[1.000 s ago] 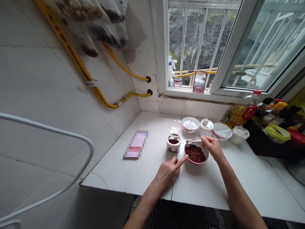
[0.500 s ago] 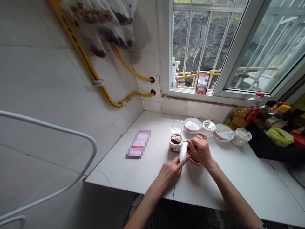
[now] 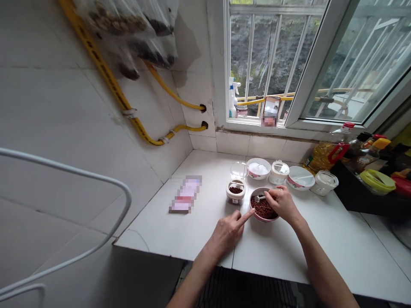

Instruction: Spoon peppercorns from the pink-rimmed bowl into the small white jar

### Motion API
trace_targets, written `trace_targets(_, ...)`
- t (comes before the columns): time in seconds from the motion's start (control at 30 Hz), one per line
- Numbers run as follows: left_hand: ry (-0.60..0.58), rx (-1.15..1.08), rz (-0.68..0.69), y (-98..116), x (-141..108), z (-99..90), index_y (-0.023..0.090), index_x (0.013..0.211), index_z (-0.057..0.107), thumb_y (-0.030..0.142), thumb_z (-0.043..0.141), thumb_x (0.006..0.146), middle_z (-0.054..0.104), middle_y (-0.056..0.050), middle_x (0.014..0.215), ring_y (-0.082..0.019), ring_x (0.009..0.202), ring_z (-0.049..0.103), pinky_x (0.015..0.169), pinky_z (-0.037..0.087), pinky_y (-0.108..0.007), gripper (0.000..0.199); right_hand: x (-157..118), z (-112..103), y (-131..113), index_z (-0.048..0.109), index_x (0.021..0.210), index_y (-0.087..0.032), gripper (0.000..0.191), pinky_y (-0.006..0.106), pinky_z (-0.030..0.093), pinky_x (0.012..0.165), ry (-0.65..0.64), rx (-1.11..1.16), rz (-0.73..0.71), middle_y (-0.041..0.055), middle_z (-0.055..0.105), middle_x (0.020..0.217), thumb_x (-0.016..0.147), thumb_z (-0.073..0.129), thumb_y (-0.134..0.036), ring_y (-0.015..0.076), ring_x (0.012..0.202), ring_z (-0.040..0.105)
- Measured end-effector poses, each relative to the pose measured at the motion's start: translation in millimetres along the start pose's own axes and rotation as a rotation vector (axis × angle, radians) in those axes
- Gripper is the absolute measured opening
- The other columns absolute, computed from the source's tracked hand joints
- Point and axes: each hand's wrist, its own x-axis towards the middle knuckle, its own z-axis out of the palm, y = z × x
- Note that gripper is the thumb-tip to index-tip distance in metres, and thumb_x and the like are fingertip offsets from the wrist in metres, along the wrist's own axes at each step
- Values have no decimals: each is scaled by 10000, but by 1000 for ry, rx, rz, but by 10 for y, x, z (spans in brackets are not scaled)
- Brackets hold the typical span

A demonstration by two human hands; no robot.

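Note:
My right hand (image 3: 283,204) pinches a small white spoon (image 3: 260,197). The spoon's head is over a pink-rimmed bowl (image 3: 265,220), at the dark red dried grains (image 3: 263,208) inside; they resemble peppercorns. My left hand (image 3: 230,229) rests on the counter with its index finger stretched out to the bowl's near left rim and its other fingers curled, holding nothing. Left of the bowl stands a small seasoning jar (image 3: 236,197), its clear lid (image 3: 239,170) flipped up, with the same kind of dark red grains inside.
Behind are a bowl of white powder (image 3: 258,166), a second bowl (image 3: 301,176) with a white spoon in it, and two lidded jars (image 3: 280,172). An oil bottle (image 3: 324,154) stands right. A blurred pinkish packet (image 3: 186,194) lies left. A phone (image 3: 271,110) leans at the window.
My right hand has moved the spoon from over the open jar, right and down to the bowl of grains. My left hand has stayed with its finger at the bowl's rim.

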Motion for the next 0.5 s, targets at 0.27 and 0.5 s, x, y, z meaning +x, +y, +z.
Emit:
trace_targets(0.27,-14,26,-5,-3,-2,20,313,1534,242,97,447,933,583,-19,922,-147,712,609,627,531,-241,670,-6,-102,48,470,450,-204,522,258,388,529,-82,398,305,10,546,444,872,481,-512,132,460,492)
trace_targets(0.5,-1,16,14,-9,-3,9,313,1543,211,83,441,927,580,-14,915,-141,704,603,627,530,-235,696,11,-117,55,507,445,-201,533,257,403,517,-28,598,398,15,550,438,797,566,-598,130,451,487)
